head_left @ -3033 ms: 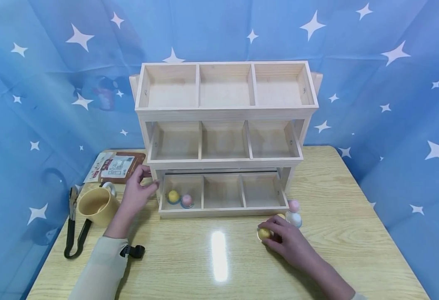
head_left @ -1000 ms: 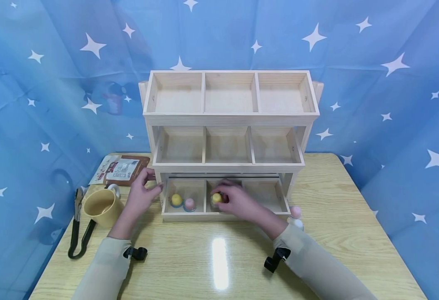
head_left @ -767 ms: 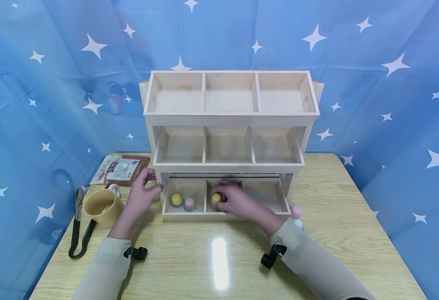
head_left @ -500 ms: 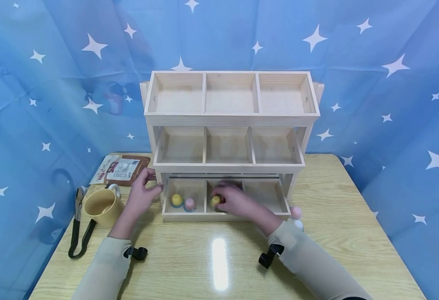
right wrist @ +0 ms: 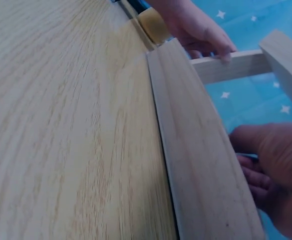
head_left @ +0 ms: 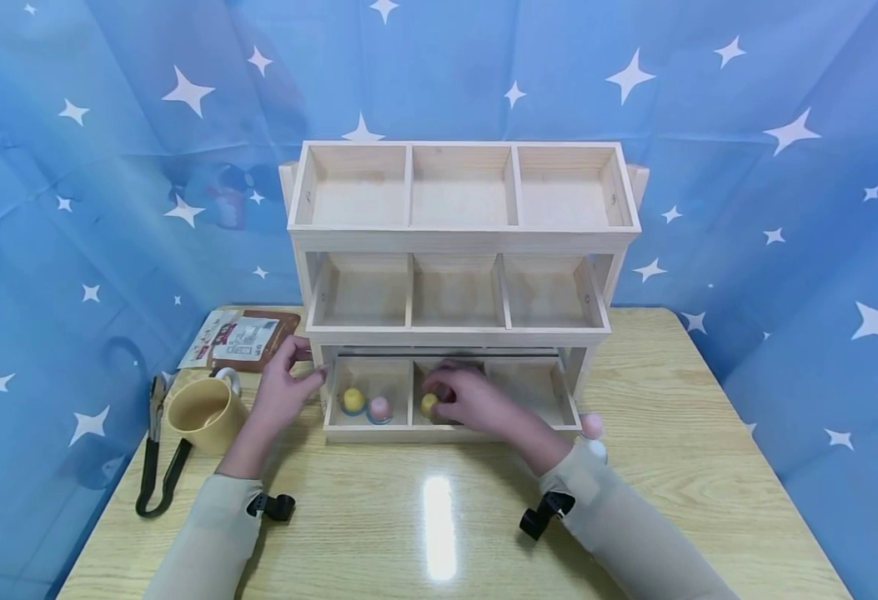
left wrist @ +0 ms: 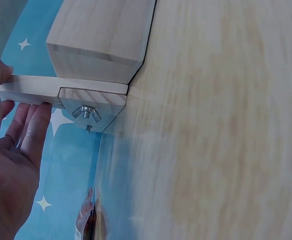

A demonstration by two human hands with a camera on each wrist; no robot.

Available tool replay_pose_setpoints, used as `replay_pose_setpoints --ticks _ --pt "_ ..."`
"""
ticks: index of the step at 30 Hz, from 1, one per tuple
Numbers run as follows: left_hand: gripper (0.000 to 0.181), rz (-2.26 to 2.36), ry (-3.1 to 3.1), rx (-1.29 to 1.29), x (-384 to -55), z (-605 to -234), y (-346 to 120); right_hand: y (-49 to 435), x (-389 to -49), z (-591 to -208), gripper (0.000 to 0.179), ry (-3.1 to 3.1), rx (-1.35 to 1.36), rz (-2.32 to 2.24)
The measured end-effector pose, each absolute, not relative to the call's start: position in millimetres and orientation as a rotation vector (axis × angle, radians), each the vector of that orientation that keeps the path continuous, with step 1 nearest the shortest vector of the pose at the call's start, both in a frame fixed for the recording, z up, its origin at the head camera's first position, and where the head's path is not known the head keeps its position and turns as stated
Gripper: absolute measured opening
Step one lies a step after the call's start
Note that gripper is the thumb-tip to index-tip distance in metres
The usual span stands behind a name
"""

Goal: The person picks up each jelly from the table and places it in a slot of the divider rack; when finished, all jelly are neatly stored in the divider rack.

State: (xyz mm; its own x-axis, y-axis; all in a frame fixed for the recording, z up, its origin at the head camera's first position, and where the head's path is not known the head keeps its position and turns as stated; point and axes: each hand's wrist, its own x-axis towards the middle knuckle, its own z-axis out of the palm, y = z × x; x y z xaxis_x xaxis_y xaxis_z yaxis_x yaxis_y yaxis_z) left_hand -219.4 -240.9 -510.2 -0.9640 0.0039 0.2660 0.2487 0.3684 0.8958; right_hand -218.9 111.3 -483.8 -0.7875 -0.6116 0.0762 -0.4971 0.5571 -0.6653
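Note:
A three-tier wooden shelf point(head_left: 449, 337) stands on the table, each tier split into three compartments. My left hand point(head_left: 285, 388) holds the shelf's left side post; in the left wrist view the thumb is on one face of the wooden bar point(left wrist: 31, 89) and the fingers on the other. My right hand point(head_left: 472, 402) reaches into the bottom tier's middle compartment, its thumb and fingers around a small yellow ball point(head_left: 428, 405). In the left compartment sit another yellow ball point(head_left: 353, 400) and a pink ball point(head_left: 380, 408), each with a clear base. The right wrist view hides the held ball behind the tray front.
Right of the shelf, a pink ball point(head_left: 592, 425) and a white ball point(head_left: 596, 448) are partly hidden by my right arm. At left are a yellow mug point(head_left: 208, 414), black-handled tongs point(head_left: 155, 467) and a brown package point(head_left: 254, 337). A starred blue cloth point(head_left: 746, 208) hangs behind.
My right hand has carried the yellow ball from the table at right into the bottom middle compartment, and the ball has lowered slightly there. My left hand stays on the post.

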Motion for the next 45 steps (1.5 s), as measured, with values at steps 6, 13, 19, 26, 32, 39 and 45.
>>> replay_pose_setpoints --ticks 6,13,19,26,32,39,45 --pt "0.040 -1.655 -2.399 -0.228 -219 -510 -241 119 -210 -476 0.035 2.612 -0.879 -1.129" --pt "0.040 -1.651 -2.404 -0.209 -220 -512 -241 137 -196 -467 0.036 2.733 -0.985 -1.205" --pt "0.038 -1.610 -2.408 -0.214 -218 -512 -240 164 -177 -459 0.035 2.795 -1.049 -1.255" --pt "0.038 -1.613 -2.407 -0.212 -219 -512 -241 200 -158 -458 0.032 2.914 -0.934 -1.218" --pt "0.037 -1.631 -2.397 -0.224 -219 -512 -241 231 -143 -463 0.036 2.982 -0.887 -1.202" --pt "0.039 -1.655 -2.386 -0.236 -218 -511 -241 256 -127 -471 0.038 3.068 -0.831 -1.131" --pt "0.037 -1.644 -2.406 -0.233 -217 -508 -240 269 -111 -477 0.036 3.092 -0.712 -1.076"
